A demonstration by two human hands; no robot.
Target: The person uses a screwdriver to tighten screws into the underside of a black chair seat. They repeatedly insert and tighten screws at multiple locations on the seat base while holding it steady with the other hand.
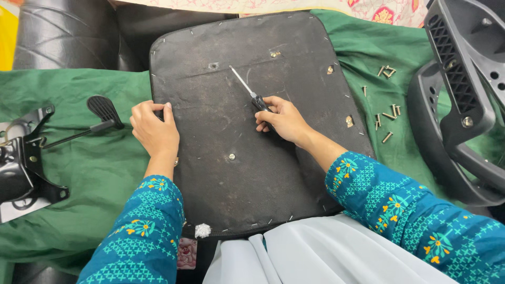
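While your right hand (283, 120) is closed around the black handle of one screwdriver (248, 90), its metal shaft lies flat on the seat base (252, 173), tip pointing up and to the left, near a hole (213, 66). Your left hand (153, 130) rests at the left edge of the seat base, fingers curled over the rim and gripping it. One dark seat base lies underside up, directly in front of you. About ten loose screws (387, 115) lie scattered to its right. One black metal bracket with a lever (31, 158) sits at far left, and one black plastic chair frame (463, 100) at far right. Everything rests on a green cloth (94, 173).
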